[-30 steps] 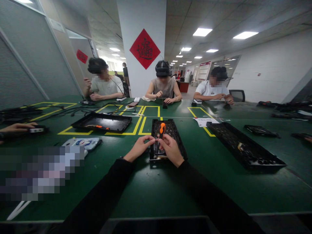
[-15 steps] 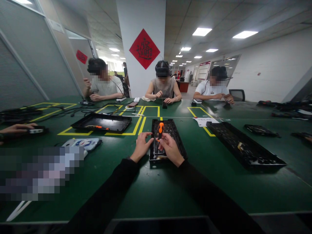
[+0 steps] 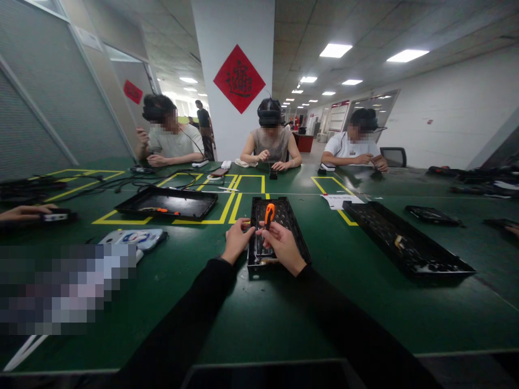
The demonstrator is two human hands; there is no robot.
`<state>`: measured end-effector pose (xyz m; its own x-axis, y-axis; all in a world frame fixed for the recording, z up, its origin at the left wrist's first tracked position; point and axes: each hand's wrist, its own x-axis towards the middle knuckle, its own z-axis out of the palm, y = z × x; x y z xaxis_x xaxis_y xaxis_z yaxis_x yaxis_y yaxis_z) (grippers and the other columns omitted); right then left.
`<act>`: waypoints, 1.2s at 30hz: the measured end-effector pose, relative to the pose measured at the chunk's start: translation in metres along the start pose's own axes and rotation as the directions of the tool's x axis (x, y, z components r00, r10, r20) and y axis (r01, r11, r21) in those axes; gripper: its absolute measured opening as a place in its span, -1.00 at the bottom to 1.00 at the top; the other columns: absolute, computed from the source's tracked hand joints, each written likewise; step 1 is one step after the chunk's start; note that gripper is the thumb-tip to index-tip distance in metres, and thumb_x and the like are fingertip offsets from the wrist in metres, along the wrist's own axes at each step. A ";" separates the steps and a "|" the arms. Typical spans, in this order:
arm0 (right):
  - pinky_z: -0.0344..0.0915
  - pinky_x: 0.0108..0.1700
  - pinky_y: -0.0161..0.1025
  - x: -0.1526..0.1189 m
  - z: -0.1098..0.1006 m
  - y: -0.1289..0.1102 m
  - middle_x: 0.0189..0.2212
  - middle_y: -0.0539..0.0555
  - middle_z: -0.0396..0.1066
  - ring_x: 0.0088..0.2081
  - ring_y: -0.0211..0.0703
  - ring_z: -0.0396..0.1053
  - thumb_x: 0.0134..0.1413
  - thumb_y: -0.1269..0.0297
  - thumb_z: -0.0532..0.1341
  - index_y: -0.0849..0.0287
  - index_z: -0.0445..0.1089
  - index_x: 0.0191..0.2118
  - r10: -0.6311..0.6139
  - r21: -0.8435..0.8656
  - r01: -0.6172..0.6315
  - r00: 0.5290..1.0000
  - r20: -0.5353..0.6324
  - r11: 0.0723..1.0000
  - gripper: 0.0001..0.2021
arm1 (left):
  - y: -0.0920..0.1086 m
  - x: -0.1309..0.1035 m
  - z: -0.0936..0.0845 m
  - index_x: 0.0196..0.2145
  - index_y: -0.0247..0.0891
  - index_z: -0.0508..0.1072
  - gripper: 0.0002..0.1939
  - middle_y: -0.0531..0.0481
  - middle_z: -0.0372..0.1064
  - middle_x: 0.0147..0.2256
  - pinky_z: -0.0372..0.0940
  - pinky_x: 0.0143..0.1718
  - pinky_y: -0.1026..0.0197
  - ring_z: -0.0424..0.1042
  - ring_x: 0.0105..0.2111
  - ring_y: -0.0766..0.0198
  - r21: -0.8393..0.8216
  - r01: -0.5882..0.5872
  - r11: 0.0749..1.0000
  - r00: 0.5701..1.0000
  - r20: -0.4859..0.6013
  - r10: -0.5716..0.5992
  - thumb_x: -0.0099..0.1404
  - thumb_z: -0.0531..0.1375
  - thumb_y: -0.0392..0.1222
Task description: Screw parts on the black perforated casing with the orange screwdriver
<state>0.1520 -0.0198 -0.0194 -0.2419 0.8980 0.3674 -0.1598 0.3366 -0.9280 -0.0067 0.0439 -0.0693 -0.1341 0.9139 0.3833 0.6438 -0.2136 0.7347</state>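
Note:
My right hand (image 3: 283, 246) grips a screwdriver (image 3: 269, 215) with an orange and black handle, held nearly upright. Its dark shaft points down into a black plastic tray (image 3: 256, 270) directly before me; where the tip rests is hard to make out. At the tray's left side, my left hand (image 3: 237, 241) is closed on the edge, thumb by the rim and fingers along the outside. Small pale bits lie on the tray floor, and a tan piece (image 3: 268, 261) sits near its front wall.
Another black tray (image 3: 138, 210) stands to the left, holding an orange-handled tool. A longer black tray (image 3: 430, 265) lies to the right, near a white paper (image 3: 343, 201). A phone (image 3: 141, 238) and cables are at left. Several people sit around the green table.
The screwdriver's handle has tipped slightly to the right. My left hand has shifted very little along the tray's edge, and the whole view has moved slightly.

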 end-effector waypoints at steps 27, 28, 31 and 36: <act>0.19 -0.55 -0.39 0.001 -0.003 0.003 -0.32 0.06 0.38 -0.53 -0.37 0.24 0.00 0.15 0.19 0.19 0.29 -0.09 0.015 0.078 -0.012 0.999 -0.030 0.997 -0.65 | 0.004 -0.004 -0.002 -0.17 -0.22 0.37 -0.69 -0.05 0.47 -0.29 0.22 -0.14 0.12 0.43 -0.25 0.19 0.011 -0.004 1.000 1.000 -0.028 0.004 0.12 0.17 -0.08; 0.17 -0.56 -0.40 0.001 -0.003 0.004 -0.35 0.04 0.37 -0.53 -0.37 0.23 -0.02 0.15 0.21 0.18 0.30 -0.10 0.017 0.066 -0.014 0.999 -0.041 0.998 -0.65 | 0.004 -0.005 -0.002 -0.17 -0.22 0.37 -0.69 -0.05 0.47 -0.28 0.23 -0.14 0.13 0.43 -0.25 0.19 0.009 -0.001 1.000 1.000 -0.025 0.001 0.12 0.16 -0.08; 0.13 -0.58 -0.41 0.001 -0.004 0.005 -0.50 -0.03 0.31 -0.57 -0.38 0.19 -0.08 0.13 0.24 0.19 0.35 -0.15 0.021 0.024 -0.019 0.995 -0.098 1.000 -0.65 | 0.004 -0.005 -0.002 -0.16 -0.20 0.37 -0.69 -0.04 0.47 -0.27 0.23 -0.15 0.14 0.43 -0.24 0.20 0.004 0.004 1.000 1.000 -0.023 -0.004 0.12 0.16 -0.08; 0.08 -0.61 -0.41 0.001 -0.006 -0.001 -0.63 -0.10 0.20 -0.61 -0.38 0.15 -0.03 0.13 0.19 0.20 0.36 -0.11 0.021 0.036 -0.016 0.991 -0.135 0.999 -0.64 | 0.004 -0.005 -0.001 -0.16 -0.20 0.37 -0.68 -0.04 0.47 -0.27 0.24 -0.14 0.15 0.43 -0.24 0.21 0.011 0.013 1.000 0.999 -0.032 -0.012 0.12 0.17 -0.08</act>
<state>0.1572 -0.0174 -0.0188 -0.1135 0.9350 0.3359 -0.1901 0.3114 -0.9311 -0.0043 0.0379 -0.0673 -0.1663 0.9048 0.3921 0.6500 -0.1985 0.7336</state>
